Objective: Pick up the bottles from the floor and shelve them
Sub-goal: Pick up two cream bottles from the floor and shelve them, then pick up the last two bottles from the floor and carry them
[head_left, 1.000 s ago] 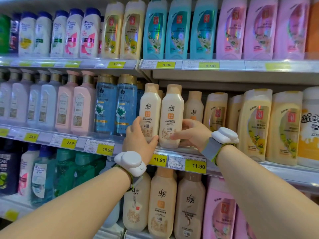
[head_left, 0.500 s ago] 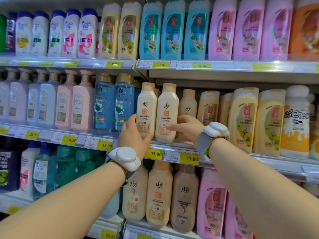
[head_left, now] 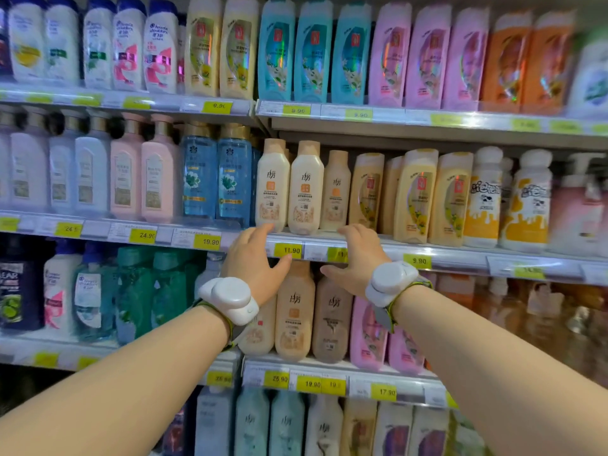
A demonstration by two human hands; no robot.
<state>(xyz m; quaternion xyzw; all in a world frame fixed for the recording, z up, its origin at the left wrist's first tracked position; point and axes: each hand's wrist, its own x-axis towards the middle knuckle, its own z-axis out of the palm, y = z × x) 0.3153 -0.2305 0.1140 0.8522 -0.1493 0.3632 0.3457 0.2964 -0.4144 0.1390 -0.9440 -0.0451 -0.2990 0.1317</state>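
At a shop's toiletries aisle, my left hand (head_left: 255,260) and right hand (head_left: 357,258) hover apart, fingers loosely spread and holding nothing, in front of the price rail of the middle shelf (head_left: 460,255); two cream bottles (head_left: 289,189) stand upright side by side on that shelf just above my fingertips, a third one (head_left: 335,192) set further back beside them; blue bottles (head_left: 214,179) stand to their left, yellow ones (head_left: 431,195) to their right (the picture's edges are blurred); a white wrist device (head_left: 228,299) sits on my left wrist, another (head_left: 390,281) on my right; a yellow price tag (head_left: 288,250) shows between my hands.
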